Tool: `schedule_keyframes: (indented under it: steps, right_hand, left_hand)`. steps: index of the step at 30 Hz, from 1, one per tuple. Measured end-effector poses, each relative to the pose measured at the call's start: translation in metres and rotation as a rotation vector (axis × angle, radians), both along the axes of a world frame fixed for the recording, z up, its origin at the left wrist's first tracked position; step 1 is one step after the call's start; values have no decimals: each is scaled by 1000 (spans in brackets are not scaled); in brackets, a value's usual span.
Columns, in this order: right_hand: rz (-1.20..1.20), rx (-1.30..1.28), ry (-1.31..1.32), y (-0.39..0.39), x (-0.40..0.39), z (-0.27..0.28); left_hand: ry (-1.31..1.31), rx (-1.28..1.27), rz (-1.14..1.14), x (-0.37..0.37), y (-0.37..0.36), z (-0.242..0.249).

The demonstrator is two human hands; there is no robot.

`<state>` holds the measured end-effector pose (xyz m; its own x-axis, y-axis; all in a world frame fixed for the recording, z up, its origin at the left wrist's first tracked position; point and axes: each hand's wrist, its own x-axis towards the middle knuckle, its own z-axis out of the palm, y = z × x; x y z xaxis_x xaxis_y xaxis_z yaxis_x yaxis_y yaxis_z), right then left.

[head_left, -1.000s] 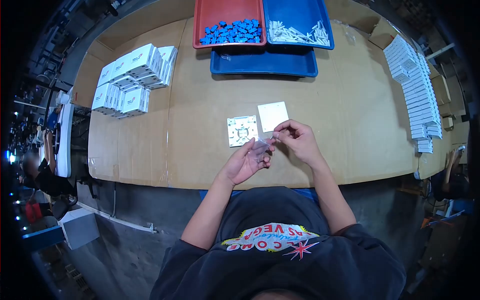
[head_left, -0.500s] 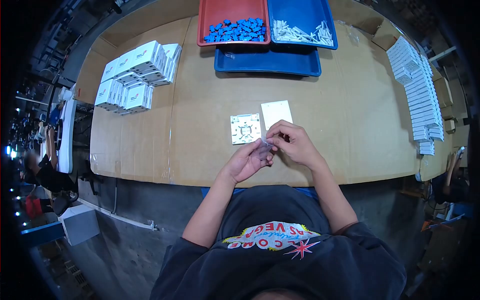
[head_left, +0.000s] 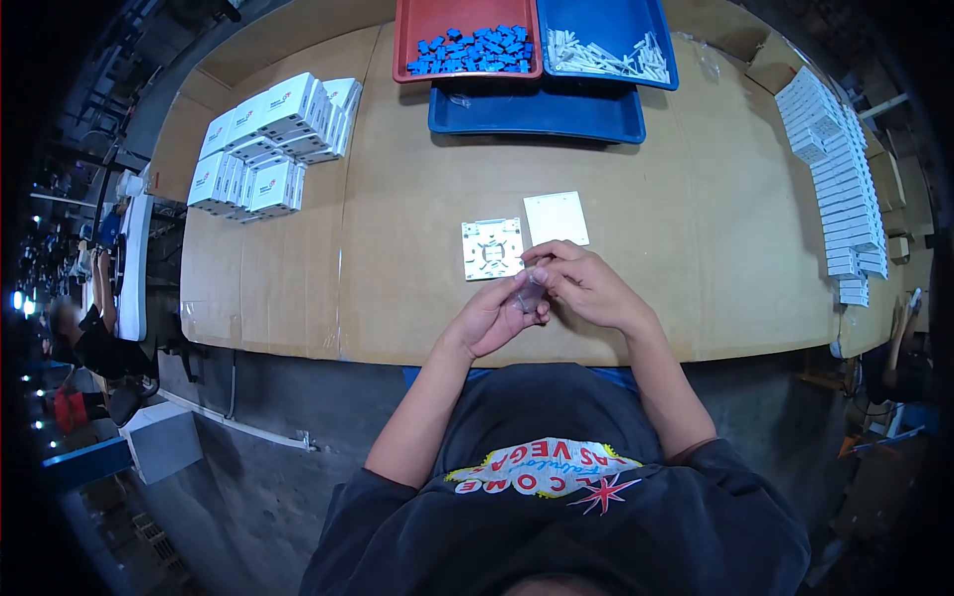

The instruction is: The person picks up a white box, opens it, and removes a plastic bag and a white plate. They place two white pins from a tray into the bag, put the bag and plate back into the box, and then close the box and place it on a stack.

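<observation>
Between my two hands is a small clear plastic bag (head_left: 530,295), partly hidden by the fingers. My left hand (head_left: 489,320) is closed around its lower part, palm turned up. The thumb and forefinger of my right hand (head_left: 591,286) pinch its upper end. Just beyond the hands lies a square white plastic tray (head_left: 493,249) with a ring-shaped middle, its inside facing up. A flat white cover (head_left: 556,219) lies to its right, near my right fingers. What the bag contains is too small to make out.
Blue pieces fill part of a red bin (head_left: 412,50); a blue bin (head_left: 656,30) beside it holds white sticks. Another blue bin (head_left: 537,121) stands in front. White boxes (head_left: 268,114) are stacked left, more white units (head_left: 845,199) right. People (head_left: 99,343) are at both sides.
My right fingers have shifted slightly against the top of the plastic bag, and both hands stay together. The whole view has tilted a little; the things on the table lie as before.
</observation>
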<state>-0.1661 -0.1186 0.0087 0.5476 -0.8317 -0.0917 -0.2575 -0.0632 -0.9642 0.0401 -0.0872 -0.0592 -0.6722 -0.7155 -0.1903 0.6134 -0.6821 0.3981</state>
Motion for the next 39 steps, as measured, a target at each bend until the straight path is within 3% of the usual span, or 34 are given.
schedule_keyframes:
  steps: [5,12,15,21,22,24,27,30,31,39]
  right_hand:
    - [126,-116,45,2,6,-7]
    - [20,4,44,3,7,7]
    - [73,-266,134,3,8,-1]
    - [77,-333,242,4,11,-6]
    - [50,-222,230,5,13,10]
    - [66,-332,173,2,10,-8]
    - [-31,-193,36,-9,2,-10]
    - [-207,197,-196,-18,-13,-2]
    - [-275,53,-92,-23,-18,4]
    - [-614,-224,37,-101,-73,-26]
  left_hand:
    - [-50,-20,-15,1,-1,-9]
    - [27,-5,-12,1,-1,-4]
    - [-2,-32,-20,2,1,-14]
    - [-70,-50,-37,4,2,-20]
    - [-60,-43,-39,2,1,-17]
    - [-2,-53,-42,3,1,-20]
    - [24,17,-65,3,-1,-12]
    - [18,36,-81,2,-2,-3]
    - [-1,70,-80,2,-1,3]
    - [-10,57,-67,1,-2,7]
